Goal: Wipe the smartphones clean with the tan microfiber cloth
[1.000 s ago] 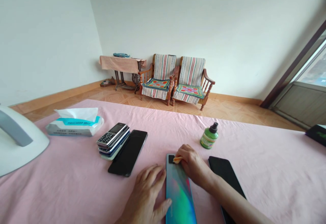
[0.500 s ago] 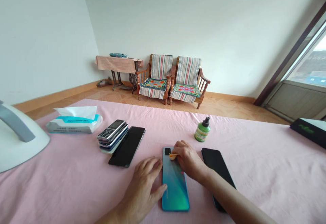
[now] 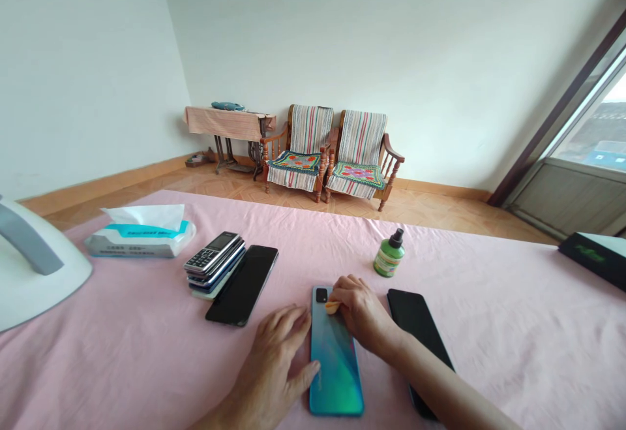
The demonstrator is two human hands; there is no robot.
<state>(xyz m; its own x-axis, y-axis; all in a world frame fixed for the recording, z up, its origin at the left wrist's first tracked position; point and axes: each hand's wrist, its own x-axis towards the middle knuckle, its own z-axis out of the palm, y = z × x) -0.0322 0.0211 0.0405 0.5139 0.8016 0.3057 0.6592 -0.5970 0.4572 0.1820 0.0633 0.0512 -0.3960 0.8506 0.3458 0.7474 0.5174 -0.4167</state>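
A blue-green smartphone (image 3: 336,378) lies back up on the pink cloth, its camera block at the far end. My left hand (image 3: 276,358) rests along its left side, fingers spread, with the thumb on the phone's edge. Pinched in my right hand (image 3: 360,309) is a small yellow-orange piece of cloth or sponge (image 3: 332,307), pressed to the phone's back just beside the camera. To the right, partly hidden by my right forearm, lies a black smartphone (image 3: 420,319). A green spray bottle (image 3: 389,255) stands upright beyond my right hand.
Left of my hands are another black phone (image 3: 244,284) and a stack of phones topped by a keypad phone (image 3: 214,254). Behind them sits a tissue pack (image 3: 139,241). A white appliance with a grey handle (image 3: 44,280) is at far left, a dark box (image 3: 591,259) at far right.
My right hand and the yellow-orange piece have slid slightly down the phone's back, away from the camera block. My left hand keeps its place beside the phone. The view has tilted a little.
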